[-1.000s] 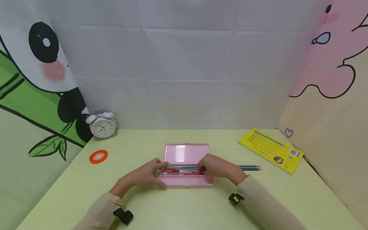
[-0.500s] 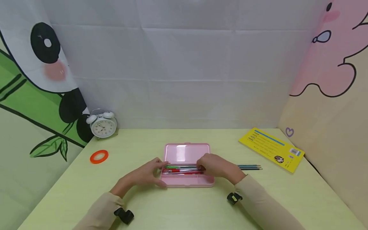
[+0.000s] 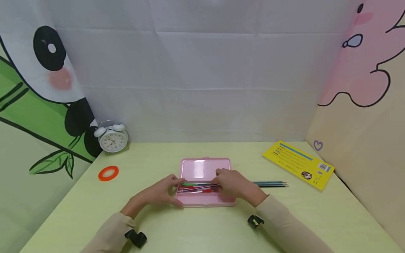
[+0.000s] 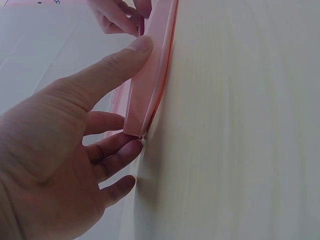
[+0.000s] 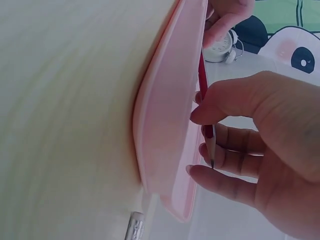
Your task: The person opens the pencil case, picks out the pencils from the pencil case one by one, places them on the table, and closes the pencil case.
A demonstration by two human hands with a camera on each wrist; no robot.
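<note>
A pink pencil case [image 3: 207, 200] lies with its lid up on the table, several pens and pencils [image 3: 197, 188] inside, some red and one green. My left hand [image 3: 161, 191] grips the case's left end, thumb on the front wall [image 4: 140, 90] and fingers round the end. Over the right part of the case, my right hand [image 3: 235, 184] pinches a dark red pencil [image 5: 211, 145] between thumb and fingers. Its sharpened tip points toward the case's right end in the right wrist view. The right hand covers part of the case's contents in the head view.
Several dark green pencils [image 3: 270, 184] lie behind the right hand, tips to the right. A yellow book [image 3: 297, 165] is at the back right. At the left are an orange tape ring [image 3: 102, 174] and a white alarm clock [image 3: 113, 140]. A silvery pencil end [image 5: 134, 227] shows near the case.
My right hand has shifted a little to the left over the case, uncovering more of the green pencils behind it. My left hand has kept its place on the case.
</note>
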